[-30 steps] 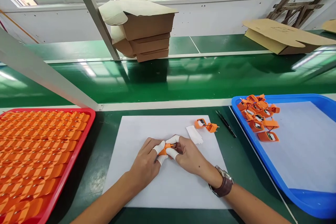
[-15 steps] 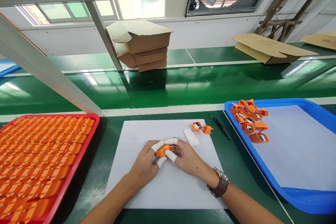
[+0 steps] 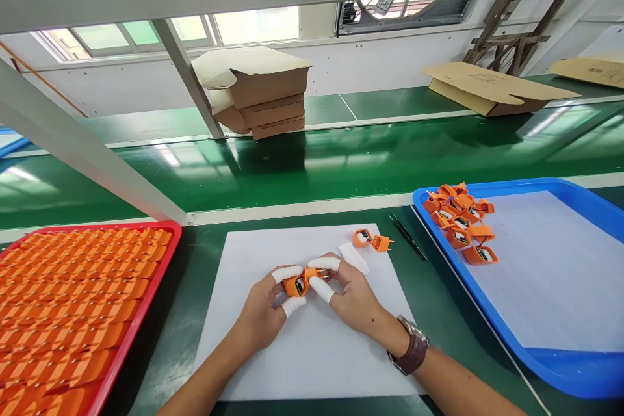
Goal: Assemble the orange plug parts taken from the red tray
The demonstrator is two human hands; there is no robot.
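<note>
Above the white sheet (image 3: pixel 312 370) an orange plug adapter is parted into two pieces. My left hand (image 3: pixel 260 312) grips its hollow housing (image 3: pixel 293 286) between thumb and finger; something dark and white shows inside the opening. Pinched in my right hand (image 3: pixel 355 296) is the smaller plug end (image 3: pixel 312 275), its metal pins pointing right. The two pieces sit close together at a slant; whether a wire joins them I cannot tell. White covers wrap the fingertips of both hands. Behind them lies another parted orange adapter (image 3: pixel 363 238), beside a folded white slip (image 3: pixel 354 257).
A red tray (image 3: pixel 176 240) full of rows of orange housings stands at left. At right, a blue tray (image 3: pixel 531 374) holds several parted adapters. A thin black tool (image 3: pixel 408 237) lies between sheet and blue tray. Cardboard boxes (image 3: pixel 273 91) are stacked behind.
The adapter's two pieces, together before, have come apart, so the housing's opening now shows. My left hand has shifted slightly left and tilted the housing. The camera view has moved a little.
</note>
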